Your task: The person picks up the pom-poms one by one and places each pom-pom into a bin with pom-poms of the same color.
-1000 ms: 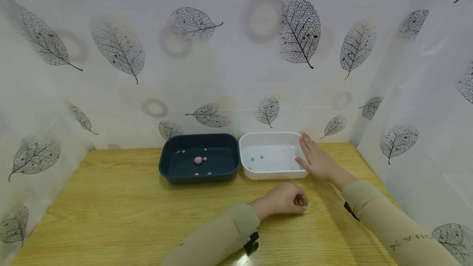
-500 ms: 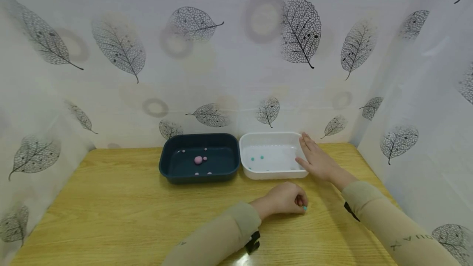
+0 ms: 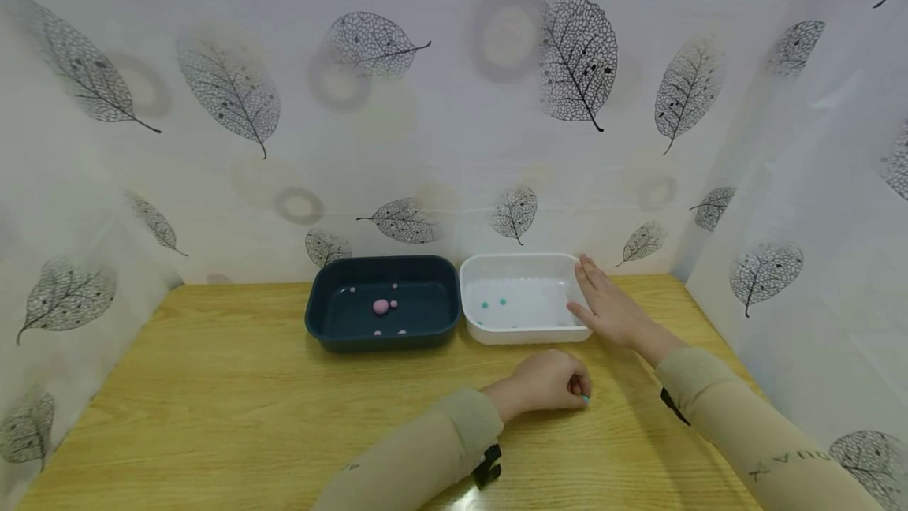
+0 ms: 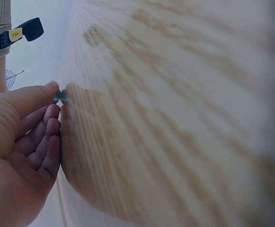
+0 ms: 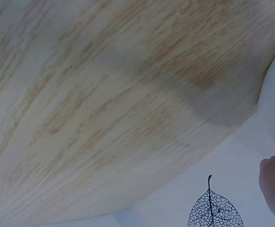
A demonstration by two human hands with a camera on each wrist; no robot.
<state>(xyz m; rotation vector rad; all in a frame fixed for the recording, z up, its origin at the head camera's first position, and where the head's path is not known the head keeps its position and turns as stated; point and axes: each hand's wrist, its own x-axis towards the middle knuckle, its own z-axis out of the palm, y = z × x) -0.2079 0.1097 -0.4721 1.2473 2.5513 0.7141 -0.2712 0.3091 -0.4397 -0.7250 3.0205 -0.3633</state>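
Note:
My left hand (image 3: 549, 381) rests low at the table in front of the white tray, its fingers curled. Between its thumb and fingertips it pinches a small teal ball (image 4: 57, 96), mostly covered by the fingers and right at the tabletop. My right hand (image 3: 612, 307) lies with straight fingers against the right end of the white tray (image 3: 525, 336), its fingertips over the rim. Only a bit of that hand shows at the edge of the right wrist view. Several teal balls (image 3: 503, 302) lie in the white tray, some partly hidden by its front wall.
A dark blue tray (image 3: 383, 344) stands left of the white one, side by side. It holds a larger pink ball (image 3: 381, 307) and several small pink ones. Behind the wooden table (image 3: 213, 400) hangs a leaf-patterned curtain (image 3: 426, 140), which also runs along both sides.
The fingertips of my left hand have closed further over the teal ball, so less of it shows. My right hand stays on the white tray.

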